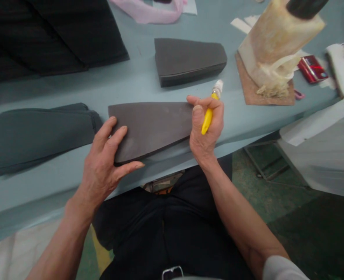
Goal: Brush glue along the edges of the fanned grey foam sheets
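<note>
A tapered brown-grey sheet piece (pixel 154 126), perhaps a stack, lies in front of me on the blue-covered table. My left hand (pixel 102 163) is open at its wide left end, two fingertips resting on top and the thumb stretched along the near edge. At the narrow right end, my right hand (pixel 205 126) touches the piece while closed around a yellow-handled brush (pixel 208 118). The brush's whitish bristles point up and away from me. Whether the right fingers also grip the piece is hard to see.
A stack of dark green-grey pieces (pixel 40 136) lies left, and a grey stack (pixel 191 60) farther back. Black material (pixel 52 35) fills the back left. A glue-stained plastic container (pixel 276 42) stands on a brown board (pixel 249 91) at right, near a red box (pixel 313 69).
</note>
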A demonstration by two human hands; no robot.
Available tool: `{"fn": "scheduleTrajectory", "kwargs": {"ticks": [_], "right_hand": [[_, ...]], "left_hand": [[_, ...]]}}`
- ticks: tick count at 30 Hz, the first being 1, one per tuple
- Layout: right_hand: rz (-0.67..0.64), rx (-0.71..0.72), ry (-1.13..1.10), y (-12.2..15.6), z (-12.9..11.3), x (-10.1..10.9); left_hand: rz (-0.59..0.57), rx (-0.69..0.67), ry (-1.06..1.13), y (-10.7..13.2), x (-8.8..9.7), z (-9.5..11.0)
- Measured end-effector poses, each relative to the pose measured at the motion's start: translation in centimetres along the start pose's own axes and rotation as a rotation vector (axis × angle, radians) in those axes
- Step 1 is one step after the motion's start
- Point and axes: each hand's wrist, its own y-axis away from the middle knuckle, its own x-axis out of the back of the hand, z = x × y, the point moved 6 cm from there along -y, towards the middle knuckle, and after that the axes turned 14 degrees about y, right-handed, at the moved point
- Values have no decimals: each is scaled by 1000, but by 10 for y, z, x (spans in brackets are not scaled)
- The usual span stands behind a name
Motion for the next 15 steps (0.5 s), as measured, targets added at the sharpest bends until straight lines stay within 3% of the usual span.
{"fn": "scheduleTrajectory", "kwargs": {"ticks": [4, 8, 15], "right_hand": [[-45, 19, 109, 0, 3, -2], [4, -10, 56, -2, 1, 2], [12, 13, -28, -4, 7, 1]], "left_hand": [[-43, 17, 10, -3, -5, -6], [-73, 23, -1, -5, -5, -11], [-110, -215, -171, -7, -5, -4]]}}
